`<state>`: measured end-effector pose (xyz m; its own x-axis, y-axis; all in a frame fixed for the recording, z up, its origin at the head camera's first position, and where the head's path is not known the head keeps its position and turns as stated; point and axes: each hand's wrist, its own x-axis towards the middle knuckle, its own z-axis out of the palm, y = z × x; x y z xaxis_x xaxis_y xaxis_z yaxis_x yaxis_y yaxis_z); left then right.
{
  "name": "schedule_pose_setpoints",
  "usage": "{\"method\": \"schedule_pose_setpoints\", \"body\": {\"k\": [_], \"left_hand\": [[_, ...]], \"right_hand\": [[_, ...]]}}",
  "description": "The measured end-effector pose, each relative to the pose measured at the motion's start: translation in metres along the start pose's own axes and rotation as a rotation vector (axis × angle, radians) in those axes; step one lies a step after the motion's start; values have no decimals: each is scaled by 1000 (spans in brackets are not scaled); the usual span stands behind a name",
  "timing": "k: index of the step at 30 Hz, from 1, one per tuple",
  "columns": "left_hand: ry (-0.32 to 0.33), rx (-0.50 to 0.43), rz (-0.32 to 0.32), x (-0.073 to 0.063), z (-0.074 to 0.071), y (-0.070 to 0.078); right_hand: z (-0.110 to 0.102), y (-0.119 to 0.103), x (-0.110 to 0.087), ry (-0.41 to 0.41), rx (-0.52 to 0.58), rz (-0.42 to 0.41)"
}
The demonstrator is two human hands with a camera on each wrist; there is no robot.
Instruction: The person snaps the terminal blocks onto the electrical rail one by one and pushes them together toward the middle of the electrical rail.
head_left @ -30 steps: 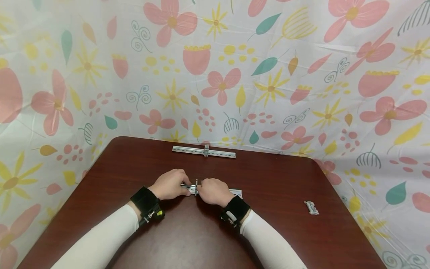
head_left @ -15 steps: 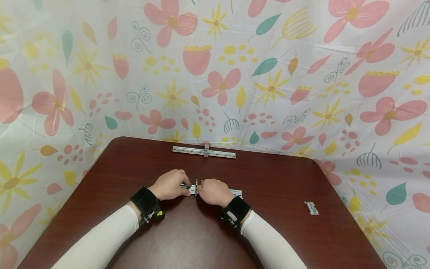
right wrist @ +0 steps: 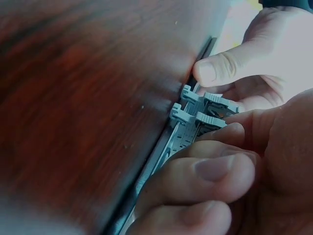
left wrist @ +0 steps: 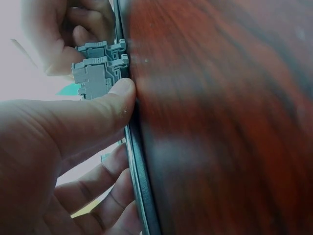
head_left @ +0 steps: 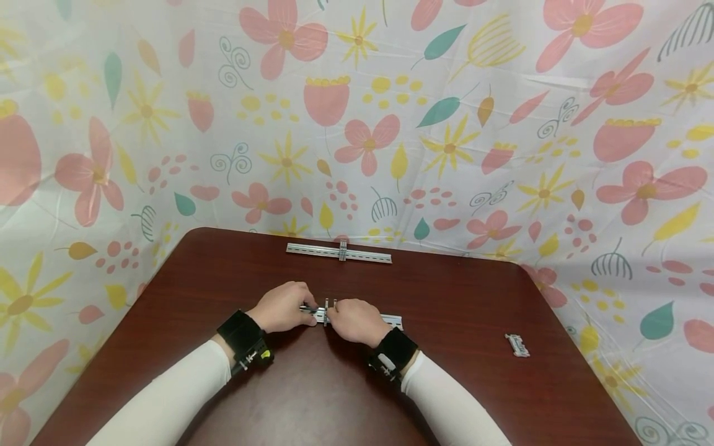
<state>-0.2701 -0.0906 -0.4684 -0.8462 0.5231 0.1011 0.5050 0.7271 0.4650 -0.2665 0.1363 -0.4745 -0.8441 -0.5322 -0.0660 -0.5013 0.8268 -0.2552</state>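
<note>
A slotted metal DIN rail lies across the middle of the table, partly hidden by both hands. Two grey terminal blocks sit side by side on it, a narrow gap between them. My left hand grips the rail left of the blocks. Its thumb lies on the rail's near edge against the closer block, and the other fingers reach round the far side. My right hand pinches the right-hand terminal block, its remaining fingers curled over the rail.
Farther back on the brown table lies another DIN rail with terminal blocks at its middle. A loose pale terminal block lies at the right. A flowered curtain hangs behind the table.
</note>
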Motion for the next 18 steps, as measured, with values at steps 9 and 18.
{"method": "schedule_pose_setpoints", "body": {"k": [9,18], "left_hand": [[1,-8,-14,0,0,0],[-2,-5,-10,0,0,1]], "right_hand": [[-15,-19,-13,7,65,93],[-16,-19,-17,12,81,86]]}}
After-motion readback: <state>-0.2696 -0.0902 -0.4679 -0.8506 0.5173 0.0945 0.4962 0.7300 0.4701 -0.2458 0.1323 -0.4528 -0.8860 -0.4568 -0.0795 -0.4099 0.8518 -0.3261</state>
